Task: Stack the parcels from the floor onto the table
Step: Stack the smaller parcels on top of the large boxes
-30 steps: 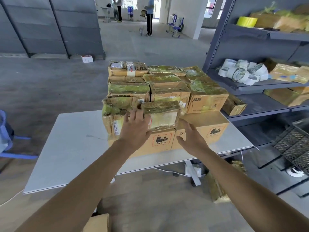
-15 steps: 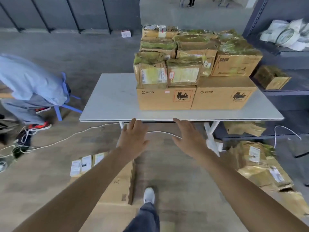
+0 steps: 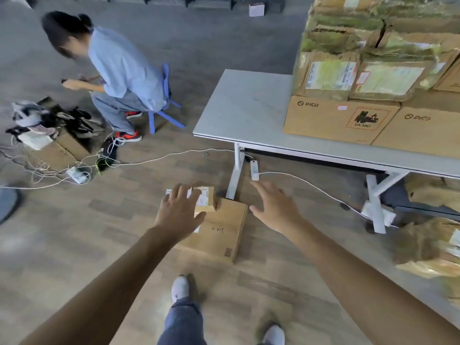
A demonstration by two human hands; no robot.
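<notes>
The left hand [image 3: 179,212] and right hand [image 3: 273,210] both reach forward and down with fingers spread and straight, and neither holds anything. Under the left hand's fingers lies a small labelled parcel [image 3: 207,199], and just behind it, partly under the palm, a flat cardboard box [image 3: 221,236] lies on the wooden floor; whether the hand touches either one cannot be told. The right hand hangs just to the right of the flat box, apart from it. Between the two hands and just ahead of them stands a white table leg [image 3: 235,175], and a white cable [image 3: 311,183] runs past the right fingertips. Ahead and to the right of the right hand is the table [image 3: 244,105], bearing stacked parcels [image 3: 348,78]. Well to the right of the right hand, more wrapped parcels [image 3: 428,247] lie on the floor. Far ahead of the left hand, to its left, a seated person [image 3: 124,70] sits on a blue stool [image 3: 161,113].
</notes>
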